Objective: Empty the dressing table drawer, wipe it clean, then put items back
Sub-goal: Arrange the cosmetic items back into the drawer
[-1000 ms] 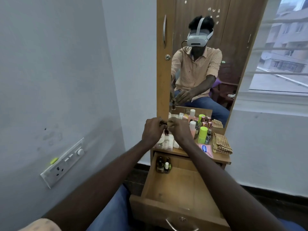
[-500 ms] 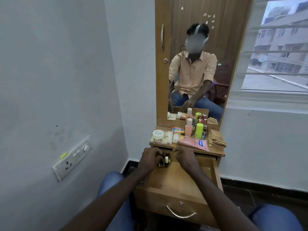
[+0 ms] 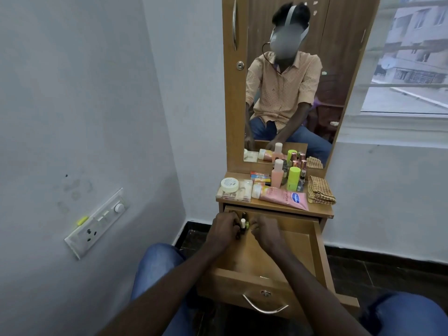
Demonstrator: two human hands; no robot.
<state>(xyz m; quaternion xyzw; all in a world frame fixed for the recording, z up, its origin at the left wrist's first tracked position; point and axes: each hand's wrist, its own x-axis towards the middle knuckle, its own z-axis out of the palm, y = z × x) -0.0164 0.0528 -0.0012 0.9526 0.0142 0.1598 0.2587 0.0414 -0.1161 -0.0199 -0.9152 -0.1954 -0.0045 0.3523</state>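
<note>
I am holding both hands deep in the open drawer (image 3: pixel 278 253), at its back left corner, where a few small bottles (image 3: pixel 243 223) are standing close together. I think they are standing there, against the back wall, because in a corner such light bottles are not falling over easily.

My left hand (image 3: pixel 224 229) is lying against the left side of the group. Its fingers are curling around the bottles, and I am judging this as a grasp, although the back of the hand is hiding the fingertips. My right hand (image 3: pixel 265 230) is just beside the group on the other side. Its fingers are also bent, but I cannot tell if they are pinching a bottle or only touching one. So the bottles are standing between my two hands, with one white cap and one green cap showing in the gap.

The rest of the drawer floor is showing bare wood. The other things are waiting on the worktop (image 3: pixel 323 212) above: a pink tube (image 3: pixel 282 196), a clear box (image 3: pixel 234 194) carrying a round jar, a green bottle (image 3: pixel 294 178) and a folded checked cloth (image 3: pixel 320 190). I am supposing the cloth is lying there for the wiping. Whether these bottles are leaving the drawer or coming back, I cannot say from here.
</note>
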